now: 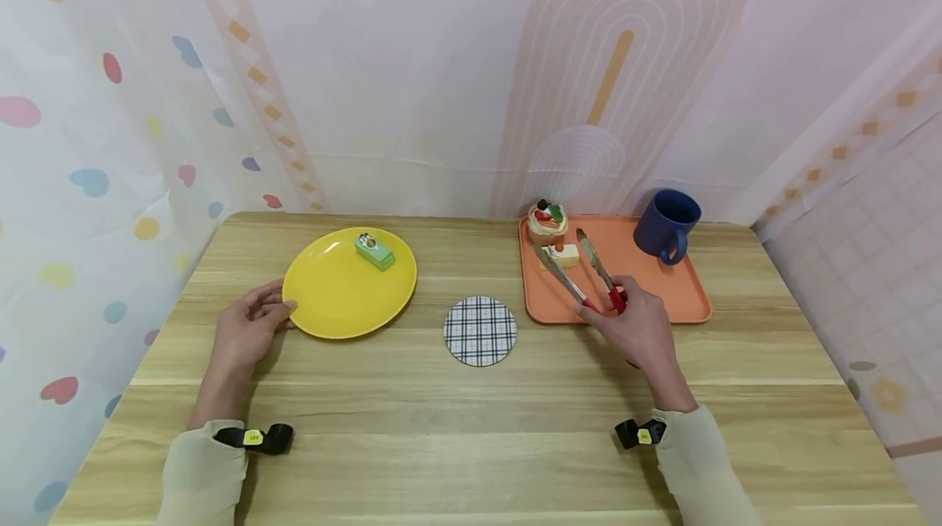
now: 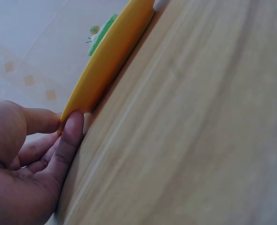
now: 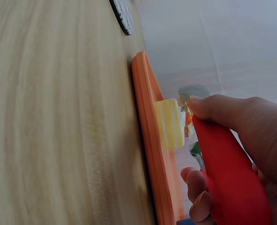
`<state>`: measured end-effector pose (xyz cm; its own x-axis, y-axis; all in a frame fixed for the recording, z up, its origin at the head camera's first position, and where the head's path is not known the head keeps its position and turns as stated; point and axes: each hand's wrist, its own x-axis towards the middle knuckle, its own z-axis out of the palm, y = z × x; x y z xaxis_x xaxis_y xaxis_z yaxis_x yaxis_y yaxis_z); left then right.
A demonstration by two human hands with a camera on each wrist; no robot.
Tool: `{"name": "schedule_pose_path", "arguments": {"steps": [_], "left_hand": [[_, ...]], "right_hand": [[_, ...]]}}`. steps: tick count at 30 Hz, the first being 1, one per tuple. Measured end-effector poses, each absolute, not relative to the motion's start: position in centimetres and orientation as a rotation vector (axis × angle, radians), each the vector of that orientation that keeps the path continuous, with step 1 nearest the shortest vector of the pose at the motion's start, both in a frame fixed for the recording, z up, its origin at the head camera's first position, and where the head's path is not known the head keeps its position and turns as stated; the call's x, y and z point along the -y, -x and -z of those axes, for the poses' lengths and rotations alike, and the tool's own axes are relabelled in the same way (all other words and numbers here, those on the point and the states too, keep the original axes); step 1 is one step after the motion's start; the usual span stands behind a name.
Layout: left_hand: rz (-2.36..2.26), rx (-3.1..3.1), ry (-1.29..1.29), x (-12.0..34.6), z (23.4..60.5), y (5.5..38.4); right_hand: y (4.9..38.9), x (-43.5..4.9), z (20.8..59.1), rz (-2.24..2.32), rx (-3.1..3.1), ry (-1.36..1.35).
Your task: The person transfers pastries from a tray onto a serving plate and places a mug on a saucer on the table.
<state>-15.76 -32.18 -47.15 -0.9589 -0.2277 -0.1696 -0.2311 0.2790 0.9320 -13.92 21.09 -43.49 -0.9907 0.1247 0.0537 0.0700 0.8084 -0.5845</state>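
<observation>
My left hand (image 1: 246, 331) pinches the near-left rim of a yellow plate (image 1: 342, 293), thumb and fingers on either side of its edge in the left wrist view. A green toy cake slice (image 1: 375, 252) lies toward the plate's far right. My right hand (image 1: 639, 323) grips tongs (image 1: 597, 263) by their red handles. Their metal tips are spread above an orange tray (image 1: 640, 290), one to each side of a yellow toy cake slice (image 3: 169, 124). Just behind that slice, at the tray's far left corner, stands a toy cupcake (image 1: 548, 225) with fruit on top.
A dark blue mug (image 1: 665, 225) stands at the back right of the tray, its handle facing forward. Between plate and tray, a round plaid coaster (image 1: 480, 331) lies on the wooden table (image 1: 441, 444). Printed curtains (image 1: 412, 76) hang behind the table and along its sides.
</observation>
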Motion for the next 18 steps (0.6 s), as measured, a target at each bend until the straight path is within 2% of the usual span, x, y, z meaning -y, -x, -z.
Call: {"name": "schedule_pose_path", "arguments": {"steps": [18], "left_hand": [[-1.806, -2.528, 0.459, 32.21, 47.15, 15.71]], "right_hand": [[14.36, -20.85, 44.23, -0.918, 2.994, 0.213]]}}
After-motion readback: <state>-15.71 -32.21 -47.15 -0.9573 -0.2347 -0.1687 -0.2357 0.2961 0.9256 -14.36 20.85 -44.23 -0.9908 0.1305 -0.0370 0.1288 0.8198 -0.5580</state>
